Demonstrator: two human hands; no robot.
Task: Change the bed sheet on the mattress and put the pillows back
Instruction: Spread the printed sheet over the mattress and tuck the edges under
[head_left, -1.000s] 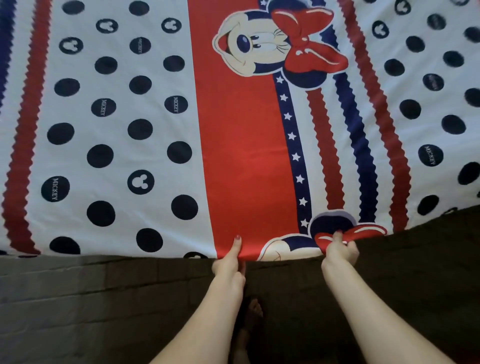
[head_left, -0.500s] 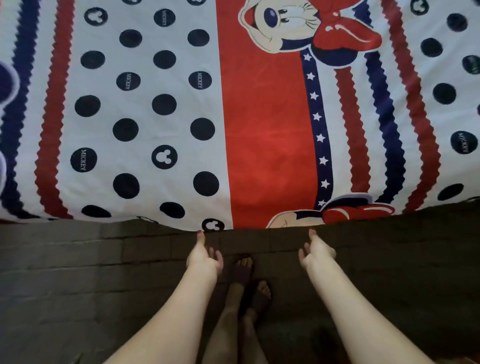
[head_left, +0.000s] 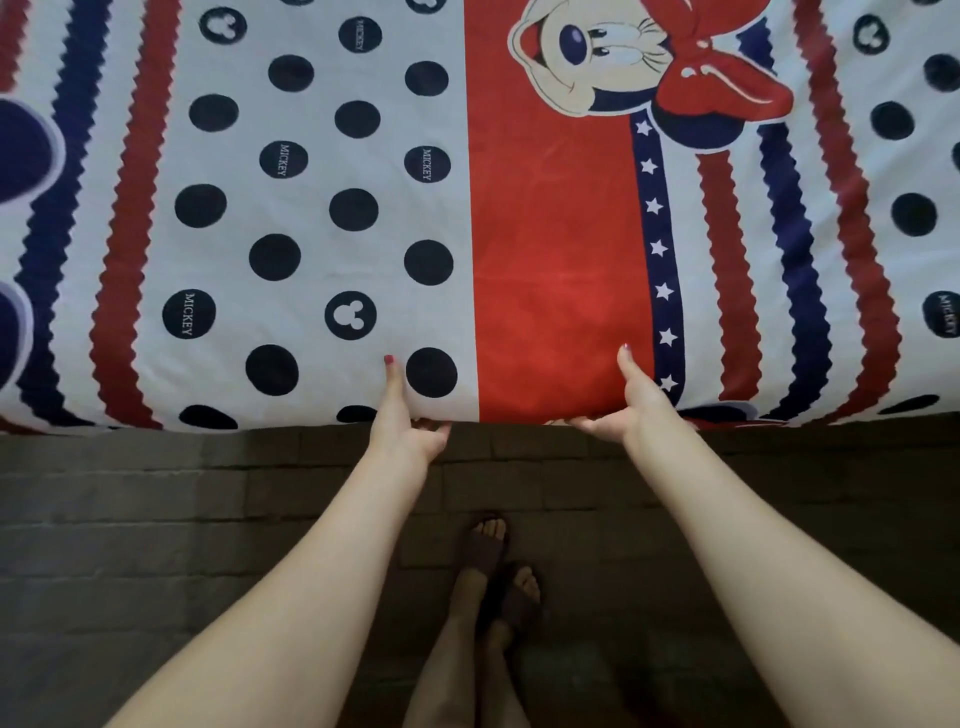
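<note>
The bed sheet (head_left: 550, 249) covers the whole upper part of the view, white with dark dots, a red band, zigzag stripes and a cartoon mouse with a red bow. Its near edge runs straight across the middle of the frame. My left hand (head_left: 408, 421) holds that edge on the white dotted part, thumb on top and fingers tucked underneath. My right hand (head_left: 631, 402) holds the edge at the red band the same way, thumb lying on the cloth. The mattress is hidden under the sheet. No pillows are in view.
Below the sheet's edge lies a dark brick-patterned floor (head_left: 156, 519). My feet (head_left: 498, 571) in dark sandals stand on it between my forearms, close to the bed's side.
Half a second ago both hands hung off the sheet with fingers spread. They have moved forward to the edge and taken hold of it. The view has shifted left along the bed.
</note>
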